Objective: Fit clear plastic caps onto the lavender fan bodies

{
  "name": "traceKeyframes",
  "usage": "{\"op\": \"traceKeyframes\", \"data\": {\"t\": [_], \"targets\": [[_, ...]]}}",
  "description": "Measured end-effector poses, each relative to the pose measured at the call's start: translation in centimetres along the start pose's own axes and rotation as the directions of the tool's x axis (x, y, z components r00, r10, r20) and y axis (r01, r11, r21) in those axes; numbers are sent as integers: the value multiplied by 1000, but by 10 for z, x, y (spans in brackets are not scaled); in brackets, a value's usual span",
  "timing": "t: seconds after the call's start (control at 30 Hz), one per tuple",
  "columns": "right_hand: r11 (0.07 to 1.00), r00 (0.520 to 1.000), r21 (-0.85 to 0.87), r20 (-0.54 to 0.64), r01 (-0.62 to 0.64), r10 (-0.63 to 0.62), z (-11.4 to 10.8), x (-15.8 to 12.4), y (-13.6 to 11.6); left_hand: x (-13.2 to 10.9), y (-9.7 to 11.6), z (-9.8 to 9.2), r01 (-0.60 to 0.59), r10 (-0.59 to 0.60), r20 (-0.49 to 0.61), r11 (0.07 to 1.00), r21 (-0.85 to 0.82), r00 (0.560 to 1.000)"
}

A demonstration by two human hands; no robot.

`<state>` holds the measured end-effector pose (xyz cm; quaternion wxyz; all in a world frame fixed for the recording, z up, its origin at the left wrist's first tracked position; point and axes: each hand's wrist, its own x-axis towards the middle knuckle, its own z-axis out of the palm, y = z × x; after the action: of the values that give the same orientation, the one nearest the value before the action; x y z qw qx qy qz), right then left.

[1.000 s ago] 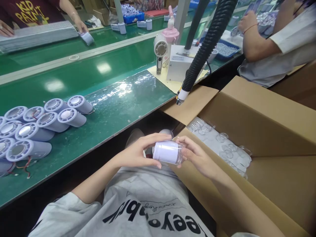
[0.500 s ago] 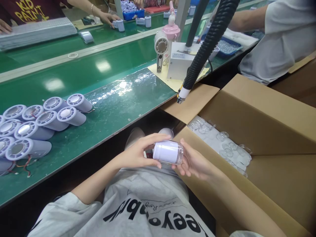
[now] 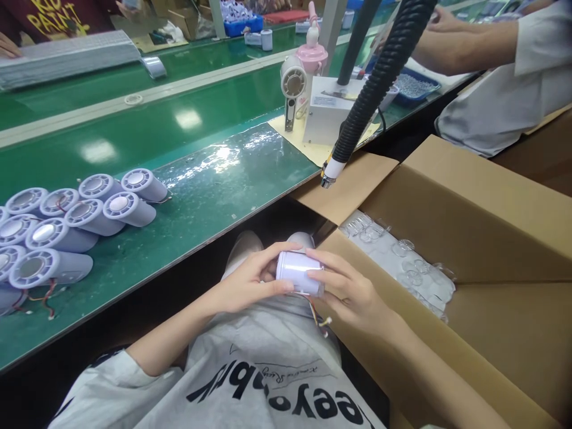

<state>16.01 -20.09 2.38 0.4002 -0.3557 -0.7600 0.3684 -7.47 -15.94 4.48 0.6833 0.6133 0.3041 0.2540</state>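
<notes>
A lavender fan housing (image 3: 292, 273), shaped like a short cylinder, lies sideways above my lap. My left hand (image 3: 252, 279) grips its left end, thumb in front and fingers behind. My right hand (image 3: 355, 292) wraps round the right end, fingertips across the top. A clear plastic rim shows at that end, partly hidden by my fingers. Thin wires (image 3: 319, 316) with small white plugs hang below it. Several similar lavender housings (image 3: 58, 235) with loose wires rest in rows on the green bench at the left.
An open cardboard box (image 3: 429, 238) at my right holds clear plastic pieces (image 3: 404, 262). A black ribbed hose (image 3: 370, 83) hangs over the box's near flap. A handheld fan (image 3: 293, 83) and pink cup (image 3: 311, 56) stand by a white metal box (image 3: 328, 110). Co-workers sit across and at right.
My right fingers have moved onto the housing's top, and the clear end is now mostly covered. Wires now hang below. Across the bench, a co-worker's hand and the part beside it have left their spot.
</notes>
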Motion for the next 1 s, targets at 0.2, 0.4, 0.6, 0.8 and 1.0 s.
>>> {"op": "traceKeyframes", "data": {"t": [0.2, 0.4, 0.6, 0.8, 1.0], "targets": [[798, 907, 448, 78, -402, 413, 0, 0, -5, 2, -4, -5, -12, 23, 120, 996, -92, 993], [851, 923, 369, 56, -374, 381, -2, -1, -5, 1, -14, -3, 65, -36, 148, 978, -196, 988], [790, 891, 433, 74, -433, 448, 5, -1, 2, 4, -27, -5, 129, -93, 157, 961, -243, 983], [784, 887, 442, 59, -435, 459, 5, 0, 11, 11, -27, 0, 121, -89, 130, 958, -262, 988], [874, 910, 305, -49, -378, 411, 13, -3, 13, 20, -20, 18, 161, -130, -158, 964, 209, 979]]}}
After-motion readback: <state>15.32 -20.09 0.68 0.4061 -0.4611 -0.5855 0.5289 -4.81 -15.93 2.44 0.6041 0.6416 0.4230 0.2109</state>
